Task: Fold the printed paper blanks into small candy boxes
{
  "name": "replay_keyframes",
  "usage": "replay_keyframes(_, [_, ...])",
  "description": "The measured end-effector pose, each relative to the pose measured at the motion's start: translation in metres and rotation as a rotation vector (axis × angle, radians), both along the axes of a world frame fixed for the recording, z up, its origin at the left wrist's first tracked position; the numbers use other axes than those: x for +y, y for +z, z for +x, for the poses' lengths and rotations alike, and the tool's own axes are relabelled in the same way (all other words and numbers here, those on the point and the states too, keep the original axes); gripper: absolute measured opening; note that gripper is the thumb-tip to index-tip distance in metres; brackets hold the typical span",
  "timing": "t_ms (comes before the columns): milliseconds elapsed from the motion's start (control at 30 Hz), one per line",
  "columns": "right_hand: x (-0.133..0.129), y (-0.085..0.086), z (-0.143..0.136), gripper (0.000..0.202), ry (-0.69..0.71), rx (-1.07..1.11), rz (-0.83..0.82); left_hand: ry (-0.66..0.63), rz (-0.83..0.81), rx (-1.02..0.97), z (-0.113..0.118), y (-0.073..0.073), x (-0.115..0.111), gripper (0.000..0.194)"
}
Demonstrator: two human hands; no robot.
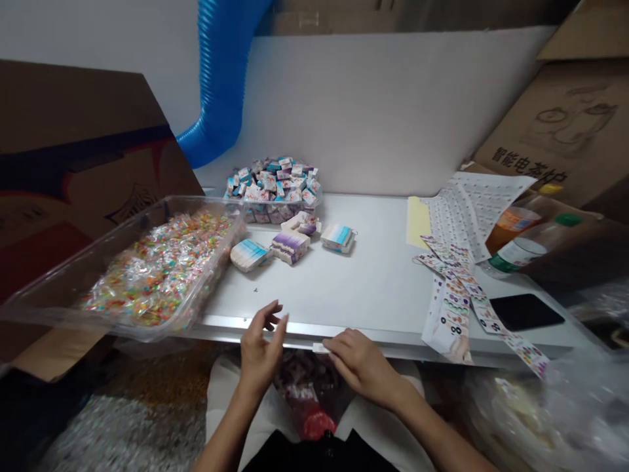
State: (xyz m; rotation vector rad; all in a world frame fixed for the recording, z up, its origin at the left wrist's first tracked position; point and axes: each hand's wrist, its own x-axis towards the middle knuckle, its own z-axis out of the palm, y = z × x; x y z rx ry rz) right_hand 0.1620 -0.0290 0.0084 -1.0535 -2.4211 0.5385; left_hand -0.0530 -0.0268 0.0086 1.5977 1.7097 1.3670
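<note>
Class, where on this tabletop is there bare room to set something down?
The widest bare patch of white tabletop lies between the bundles and the printed strips. Crowded: left, the clear tray; right, papers and bottles.

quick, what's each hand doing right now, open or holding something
Left hand: open, nothing seen in it.
Right hand: closed, holding a small white piece.

What I see worn, from my remote end:
Matte blk cloth top (304, 457), pointed folds up top; pale off-white cloth trousers (376, 429); L hand (261, 351) & R hand (362, 368) bare, forearms (234, 414) too.
</note>
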Motion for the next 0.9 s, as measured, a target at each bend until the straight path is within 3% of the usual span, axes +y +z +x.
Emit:
replay_keyframes(67, [-0.004,-0.013,-0.001,0.030,0.027,-0.088,0.049,0.056,-0.011,-0.006,-0.008,-0.003,-0.008,0.025])
replay_keyframes(167, [-0.003,-0.022,0.002,0.035,0.007,-0.106,0.028,-0.050,-0.034,0.052,-0.015,-0.014,-0.022,0.018])
replay_keyframes(300, [0.022,-0.010,0.019,0.031,-0.063,-0.083,-0.037,-0.157,-0.088,0.148,-0.011,-0.030,-0.035,0.019])
replay_keyframes(367, [0.046,-0.001,0.029,0.031,-0.136,-0.074,-0.037,-0.318,-0.229,0.273,-0.003,-0.039,-0.038,0.024])
replay_keyframes(433, [0.074,0.006,0.038,0.031,-0.225,-0.049,-0.033,-0.588,-0.476,0.475,0.009,-0.052,-0.041,0.029])
replay_keyframes(467, [0.090,0.007,0.042,0.031,-0.270,-0.041,-0.041,-0.658,-0.549,0.527,0.016,-0.061,-0.042,0.026])
replay_keyframes(600, [0.150,0.005,0.053,0.032,-0.427,-0.060,-0.055,-0.764,-0.774,0.664,0.038,-0.110,-0.043,0.029])
replay_keyframes(733, [0.200,0.000,0.052,0.039,-0.566,-0.134,-0.019,-0.892,-0.995,0.766,0.038,-0.153,-0.037,0.038])
replay_keyframes(800, [0.223,-0.001,0.046,0.057,-0.601,-0.182,0.004,-0.900,-1.038,0.796,0.034,-0.164,-0.037,0.038])
replay_keyframes(900, [0.256,0.000,0.035,0.099,-0.590,-0.262,0.003,-0.895,-1.042,0.772,0.029,-0.171,-0.042,0.033])
